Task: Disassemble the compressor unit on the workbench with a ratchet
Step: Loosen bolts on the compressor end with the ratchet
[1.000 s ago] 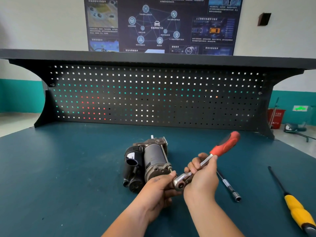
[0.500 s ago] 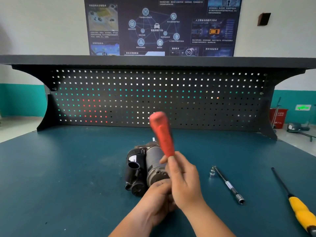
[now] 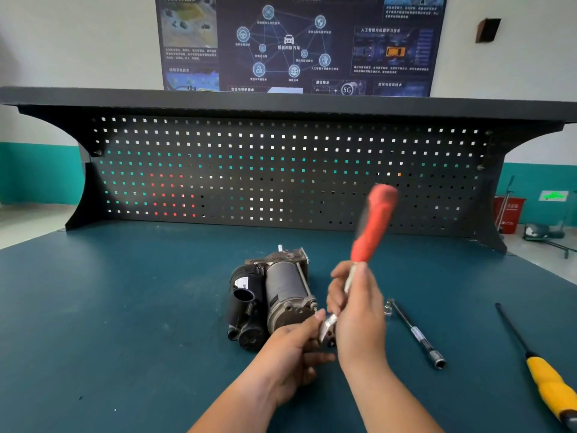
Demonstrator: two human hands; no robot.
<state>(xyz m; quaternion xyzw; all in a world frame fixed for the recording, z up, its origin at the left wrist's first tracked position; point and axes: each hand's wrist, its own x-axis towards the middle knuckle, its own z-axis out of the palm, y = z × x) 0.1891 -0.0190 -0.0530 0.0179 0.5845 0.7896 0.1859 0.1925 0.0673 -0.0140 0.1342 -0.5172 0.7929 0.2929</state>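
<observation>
Ratchet (image 3: pixel 371 232) step: loosening bolt at near end of compressor unit (image 3: pixel 281 292), which lies on bench (image 3: pixel 125 307) just ahead of us. We'd hold head square on bolt and swing in short arcs (red handle blurred, so we go steady). Our right hand (image 3: pixel 356 310) is curled round steel shank below grip. Our left hand (image 3: pixel 290 354), fingers curled, pinches ratchet head by unit.

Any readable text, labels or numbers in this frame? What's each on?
"5G": on the wall poster, lower middle.
"人工智能与机器学习技术": same poster, heading of the right panel.
Other poster text: too small to read.
The white sticker on the compressor: too small.
Lettering on the red bin and the green sign: blurred.
</observation>
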